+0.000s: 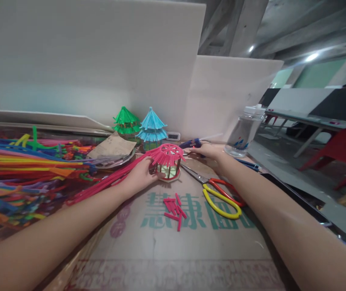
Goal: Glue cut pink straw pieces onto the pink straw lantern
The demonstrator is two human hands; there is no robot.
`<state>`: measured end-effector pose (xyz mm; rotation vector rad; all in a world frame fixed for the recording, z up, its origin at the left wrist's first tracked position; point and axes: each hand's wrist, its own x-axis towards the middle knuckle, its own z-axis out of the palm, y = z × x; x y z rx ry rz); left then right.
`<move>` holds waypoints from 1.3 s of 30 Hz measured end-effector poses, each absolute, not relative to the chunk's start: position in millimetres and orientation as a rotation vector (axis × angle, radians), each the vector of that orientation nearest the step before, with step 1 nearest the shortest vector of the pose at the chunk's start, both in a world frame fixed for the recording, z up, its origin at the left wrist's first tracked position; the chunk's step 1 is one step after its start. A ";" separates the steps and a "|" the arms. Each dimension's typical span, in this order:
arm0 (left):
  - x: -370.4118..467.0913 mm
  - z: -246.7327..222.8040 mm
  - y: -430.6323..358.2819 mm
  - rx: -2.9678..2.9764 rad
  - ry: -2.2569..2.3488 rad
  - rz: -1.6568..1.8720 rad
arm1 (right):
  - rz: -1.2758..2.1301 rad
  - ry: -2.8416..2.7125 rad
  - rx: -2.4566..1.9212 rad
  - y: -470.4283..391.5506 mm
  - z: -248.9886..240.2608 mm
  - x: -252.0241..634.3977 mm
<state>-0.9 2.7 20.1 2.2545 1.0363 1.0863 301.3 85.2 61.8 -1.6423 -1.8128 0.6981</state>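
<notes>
My left hand (145, 174) is closed on the lower side of a small pavilion model (169, 155), thumb at its base. The model has a roof of pink strips with a gap-ringed top, thin brown posts and a pale floor. Beyond it to the right, my right hand (207, 150) is wrapped on a dark blue glue gun (192, 143), whose handle is partly hidden. A pale glue stick seems to poke out behind it. Short pink pieces (175, 209) lie in a loose pile in front of the model. Scissors (221, 200) with red and yellow handles rest beneath my right forearm.
Green (126, 120) and blue (151, 125) pavilion models stand at the back beside a small digital display (173, 136). Long pink strips (109, 184) and many coloured pipe cleaners (24, 165) fill the left. A clear bottle (242, 131) stands at right. White boards (160, 72) wall the back.
</notes>
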 end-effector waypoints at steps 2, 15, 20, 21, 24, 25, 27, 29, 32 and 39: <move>-1.0 19.5 2.4 2.265 1.079 1.085 | 0.639 -1.855 -1.648 85.7 63.4 309.1; -3.6 16.3 3.6 2.304 1.184 1.028 | 0.147 -2.041 -1.775 42.7 64.0 349.4; -5.9 9.2 9.6 2.430 1.207 1.071 | -0.056 -2.103 -1.945 4.7 88.2 386.1; -6.6 7.4 11.2 2.455 1.238 1.089 | -0.077 -2.109 -1.997 -1.7 93.7 393.6; -9.1 1.5 16.6 2.497 1.237 1.138 | -0.083 -2.153 -2.140 -16.6 104.8 411.8; -10.0 -0.5 18.4 2.511 1.239 1.127 | -0.065 -2.179 -2.176 -20.1 105.9 415.5; -11.7 -3.8 21.2 2.539 1.271 1.095 | -0.013 -2.232 -2.221 -25.2 104.4 418.4; -12.6 -5.5 22.3 2.550 1.302 1.085 | 0.034 -2.281 -2.225 -27.7 99.5 415.3; -11.8 -3.3 19.8 2.529 1.313 1.082 | 0.027 -2.315 -2.195 -28.2 91.7 404.5; -5.0 13.1 4.2 2.416 1.222 1.023 | -0.067 -2.222 -2.063 -33.6 93.8 378.1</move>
